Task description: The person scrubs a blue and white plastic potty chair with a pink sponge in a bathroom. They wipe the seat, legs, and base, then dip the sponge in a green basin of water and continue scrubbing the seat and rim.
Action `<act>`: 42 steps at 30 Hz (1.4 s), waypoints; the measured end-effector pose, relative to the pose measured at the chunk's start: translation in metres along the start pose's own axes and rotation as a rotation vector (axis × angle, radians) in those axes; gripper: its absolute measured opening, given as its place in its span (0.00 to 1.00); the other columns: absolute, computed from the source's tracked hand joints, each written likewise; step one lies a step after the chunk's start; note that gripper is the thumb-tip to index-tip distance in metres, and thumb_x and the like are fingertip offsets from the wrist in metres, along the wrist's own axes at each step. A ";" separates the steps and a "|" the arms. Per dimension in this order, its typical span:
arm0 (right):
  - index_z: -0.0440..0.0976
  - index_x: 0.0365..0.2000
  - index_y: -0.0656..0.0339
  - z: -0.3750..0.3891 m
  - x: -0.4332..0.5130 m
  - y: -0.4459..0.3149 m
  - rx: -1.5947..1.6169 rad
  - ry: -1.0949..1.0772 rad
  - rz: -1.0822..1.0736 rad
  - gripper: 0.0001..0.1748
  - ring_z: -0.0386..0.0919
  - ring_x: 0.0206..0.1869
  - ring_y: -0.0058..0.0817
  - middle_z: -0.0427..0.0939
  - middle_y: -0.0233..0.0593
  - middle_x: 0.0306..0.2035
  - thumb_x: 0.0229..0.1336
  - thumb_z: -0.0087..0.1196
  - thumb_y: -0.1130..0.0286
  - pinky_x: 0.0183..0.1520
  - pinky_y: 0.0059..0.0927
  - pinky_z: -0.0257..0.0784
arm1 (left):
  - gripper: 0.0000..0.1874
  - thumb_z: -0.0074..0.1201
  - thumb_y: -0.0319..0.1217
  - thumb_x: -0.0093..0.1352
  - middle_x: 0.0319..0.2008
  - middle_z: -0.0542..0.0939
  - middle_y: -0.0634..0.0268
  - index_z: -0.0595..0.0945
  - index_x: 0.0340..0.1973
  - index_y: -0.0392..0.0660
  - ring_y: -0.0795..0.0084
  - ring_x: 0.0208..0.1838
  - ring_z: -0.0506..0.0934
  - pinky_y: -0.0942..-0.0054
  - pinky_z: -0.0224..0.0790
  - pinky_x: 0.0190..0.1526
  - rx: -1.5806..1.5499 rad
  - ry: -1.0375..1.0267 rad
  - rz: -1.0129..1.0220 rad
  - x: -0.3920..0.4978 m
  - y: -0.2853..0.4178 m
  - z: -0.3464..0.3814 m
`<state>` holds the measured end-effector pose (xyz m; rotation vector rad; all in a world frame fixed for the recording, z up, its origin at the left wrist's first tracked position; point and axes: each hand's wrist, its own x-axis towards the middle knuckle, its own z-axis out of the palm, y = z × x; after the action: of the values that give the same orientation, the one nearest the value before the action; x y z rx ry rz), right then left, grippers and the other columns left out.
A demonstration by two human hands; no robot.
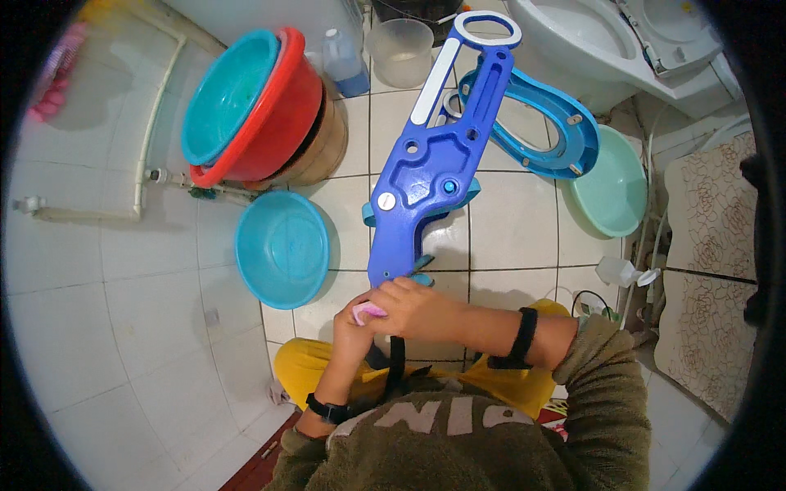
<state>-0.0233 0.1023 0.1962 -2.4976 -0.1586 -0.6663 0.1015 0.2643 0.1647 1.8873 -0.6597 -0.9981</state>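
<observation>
My left hand (351, 326) and my right hand (412, 308) meet low in the middle of the head view. Between them shows a bit of pink cloth (368, 312), pinched in the closed fingers of both; most of it is hidden. Just beyond my knuckles lies the near end of a blue plastic frame (439, 144), which looks like a child's toilet-training ladder with white inlays. Whether my fingers touch that end, I cannot tell. A light blue strap (368, 215) sticks out at its side, and a blue horseshoe-shaped seat part (580, 144) lies partly behind it.
A blue basin (282, 248) stands on the tiles at left. Beyond it, a red basin (276, 116) and a turquoise basin (230, 98) are stacked. A clear bucket (402, 52) and jug (346, 67) stand at the back. A pale green basin (614, 184) and white bottle (619, 271) are at right.
</observation>
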 end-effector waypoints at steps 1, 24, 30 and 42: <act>0.72 0.46 0.56 0.001 0.001 -0.003 0.025 0.028 0.001 0.14 0.74 0.41 0.43 0.73 0.43 0.37 0.58 0.52 0.69 0.41 0.40 0.71 | 0.23 0.64 0.20 0.63 0.46 0.85 0.59 0.81 0.55 0.36 0.72 0.50 0.81 0.72 0.73 0.54 -0.010 0.003 0.008 0.000 0.000 0.000; 0.74 0.37 0.54 -0.060 -0.019 0.025 -0.136 -0.235 0.038 0.08 0.73 0.42 0.36 0.72 0.38 0.36 0.55 0.52 0.67 0.43 0.38 0.66 | 0.22 0.64 0.22 0.64 0.47 0.83 0.63 0.80 0.54 0.36 0.73 0.50 0.80 0.72 0.72 0.55 -0.007 -0.005 0.026 0.006 -0.007 0.000; 0.73 0.39 0.53 -0.009 0.011 0.007 0.034 -0.005 -0.043 0.09 0.73 0.41 0.38 0.70 0.38 0.34 0.56 0.52 0.67 0.42 0.40 0.66 | 0.21 0.63 0.22 0.64 0.46 0.85 0.59 0.81 0.54 0.35 0.72 0.50 0.81 0.72 0.72 0.55 -0.088 0.032 -0.079 0.006 -0.007 -0.004; 0.74 0.37 0.53 -0.039 -0.007 0.024 -0.043 -0.089 0.062 0.07 0.72 0.44 0.40 0.72 0.39 0.35 0.57 0.52 0.67 0.42 0.39 0.68 | 0.22 0.65 0.20 0.62 0.47 0.85 0.59 0.82 0.52 0.36 0.72 0.50 0.81 0.71 0.72 0.55 0.065 0.001 0.046 0.005 -0.001 -0.002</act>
<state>-0.0401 0.0611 0.2103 -2.5639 -0.1001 -0.5396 0.1060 0.2616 0.1619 1.9197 -0.7395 -0.9570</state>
